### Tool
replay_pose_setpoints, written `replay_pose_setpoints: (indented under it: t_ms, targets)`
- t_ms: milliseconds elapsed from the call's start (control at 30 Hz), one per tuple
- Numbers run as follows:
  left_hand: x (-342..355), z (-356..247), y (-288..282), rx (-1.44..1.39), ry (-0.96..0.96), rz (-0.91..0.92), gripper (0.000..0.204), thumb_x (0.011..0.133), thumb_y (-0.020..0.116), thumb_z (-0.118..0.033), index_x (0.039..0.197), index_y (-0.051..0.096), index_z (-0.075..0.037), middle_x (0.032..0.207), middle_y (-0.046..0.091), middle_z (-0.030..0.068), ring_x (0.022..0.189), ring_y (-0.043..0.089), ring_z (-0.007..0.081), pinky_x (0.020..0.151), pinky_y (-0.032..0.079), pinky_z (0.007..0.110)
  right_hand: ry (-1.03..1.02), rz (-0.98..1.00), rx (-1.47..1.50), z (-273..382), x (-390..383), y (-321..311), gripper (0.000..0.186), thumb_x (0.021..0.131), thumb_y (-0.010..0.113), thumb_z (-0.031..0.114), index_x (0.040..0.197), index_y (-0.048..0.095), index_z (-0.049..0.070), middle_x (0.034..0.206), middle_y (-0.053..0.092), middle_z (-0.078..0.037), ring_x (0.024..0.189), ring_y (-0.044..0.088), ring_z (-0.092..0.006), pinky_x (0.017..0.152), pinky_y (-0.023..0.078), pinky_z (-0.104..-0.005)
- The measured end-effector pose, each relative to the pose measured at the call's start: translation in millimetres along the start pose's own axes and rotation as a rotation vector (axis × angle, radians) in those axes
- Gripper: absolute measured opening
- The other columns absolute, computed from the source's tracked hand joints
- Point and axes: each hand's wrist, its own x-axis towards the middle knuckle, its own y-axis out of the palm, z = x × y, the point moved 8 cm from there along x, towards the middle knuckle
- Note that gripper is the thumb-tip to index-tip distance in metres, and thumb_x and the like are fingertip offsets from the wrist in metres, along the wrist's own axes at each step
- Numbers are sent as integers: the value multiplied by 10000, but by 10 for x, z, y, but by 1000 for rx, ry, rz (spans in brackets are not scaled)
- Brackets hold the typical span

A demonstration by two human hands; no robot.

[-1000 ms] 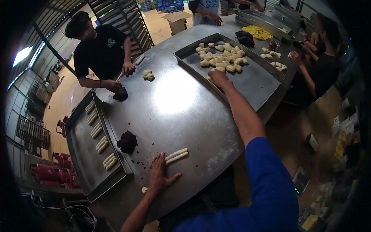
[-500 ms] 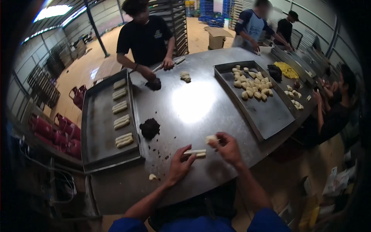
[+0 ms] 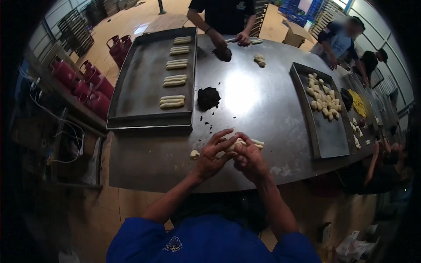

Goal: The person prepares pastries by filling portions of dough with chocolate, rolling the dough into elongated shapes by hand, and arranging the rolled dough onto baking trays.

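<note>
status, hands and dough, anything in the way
Left hand, right hand both at pale dough piece. Dough rolls partly behind them. Dark mound apart, not blocking.

The hands (image 3: 212,158) partly hide the dough strips (image 3: 259,143) — the top edge crops a co-worker (image 3: 227,16).

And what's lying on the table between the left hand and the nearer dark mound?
In the head view, a few small dark crumbs lie scattered on the metal tabletop there, between the left hand and the dark mound.

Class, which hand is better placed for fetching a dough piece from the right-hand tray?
Likely the right hand: it is nearer the tray, while the left hand sits farther away.
</note>
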Motion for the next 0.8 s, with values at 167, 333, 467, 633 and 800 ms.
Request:
replay_pose_setpoints:
  t_ms: [167, 333, 467, 633, 800]
  targets:
    - [-324, 331, -357, 171, -62, -141, 595, 944, 752, -147, 1504, 550, -132, 1535, 456, 157, 1135, 644, 233, 917, 571, 346, 105, 1, 61, -502, 455, 77, 452, 1074, 586, 210, 1490, 446, 102, 910, 595, 22, 640, 500, -35, 555, 427, -183]
    - [-827, 451, -796, 65, -371, -406, 540, 973, 732, -168, 1453, 535, -19, 1344, 573, 159, 994, 667, 174, 780, 585, 290, -458, -365, -912, 171, 1355, -308, 569, 983, 724, 249, 1453, 501, 19, 911, 686, -58, 697, 559, -80, 608, 482, -252]
    - [-1083, 360, -885, 360, -255, -471, 459, 943, 736, -112, 1377, 607, -35, 1204, 645, 143, 959, 679, 205, 818, 577, 320, -558, -516, -1279, 153, 1801, -352, 751, 829, 876, 375, 1404, 521, 45, 929, 729, -181, 759, 688, -252, 743, 570, -391]
    - [-1150, 389, -987, 395, -255, -508, 398, 915, 739, -82, 1301, 653, -35, 1152, 668, 144, 952, 680, 228, 842, 574, 350, -672, -602, -1499, 92, 2096, -220, 643, 827, 861, 321, 1307, 502, 88, 990, 713, -200, 916, 696, -426, 785, 544, -502]
    - [-1064, 372, -989, 349, -272, -497, 357, 914, 740, -88, 1262, 676, -37, 1138, 679, 145, 947, 683, 242, 839, 572, 352, -625, -518, -1469, 83, 2214, -309, 516, 906, 690, 123, 1414, 603, 91, 997, 713, -261, 947, 695, -427, 861, 555, -466]
